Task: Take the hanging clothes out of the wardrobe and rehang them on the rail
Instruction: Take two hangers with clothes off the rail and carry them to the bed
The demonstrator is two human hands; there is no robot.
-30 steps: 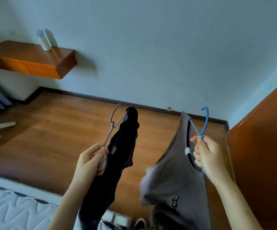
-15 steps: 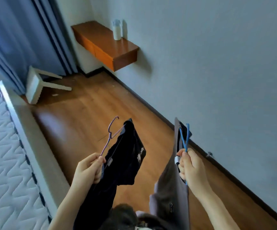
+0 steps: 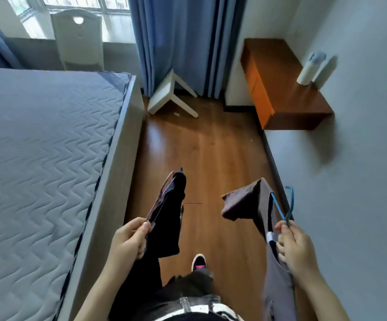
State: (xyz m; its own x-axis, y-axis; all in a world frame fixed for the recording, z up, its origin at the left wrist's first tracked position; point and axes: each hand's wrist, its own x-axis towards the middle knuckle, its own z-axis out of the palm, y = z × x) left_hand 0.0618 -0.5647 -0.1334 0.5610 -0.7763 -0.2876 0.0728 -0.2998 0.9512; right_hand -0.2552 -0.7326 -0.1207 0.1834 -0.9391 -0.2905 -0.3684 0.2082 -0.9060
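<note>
Turning left since a moment ago, the view now faces a narrow floor aisle, with a garment on a hanger in each hand.

Left hand [image 3: 127,237], its grip pinched on the neck of a thin pink wire hanger [image 3: 162,195], carries a black garment [image 3: 169,218] that hangs below and ahead. Right hand [image 3: 296,249], its grip closed round the base of a bright blue plastic hanger [image 3: 285,205], carries a grey-brown T-shirt [image 3: 255,202]; its hook points up and away. Both hangers' long axes run forward along the brown wooden floor [image 3: 201,144]. No rail or wardrobe is visible, so I judge neither hand nearer. A quilted white mattress [image 3: 37,158] borders the left; a wall-mounted wooden shelf [image 3: 285,89] with a white bottle [image 3: 308,70] sits right. Blue curtains [image 3: 183,42] hang ahead.
</note>
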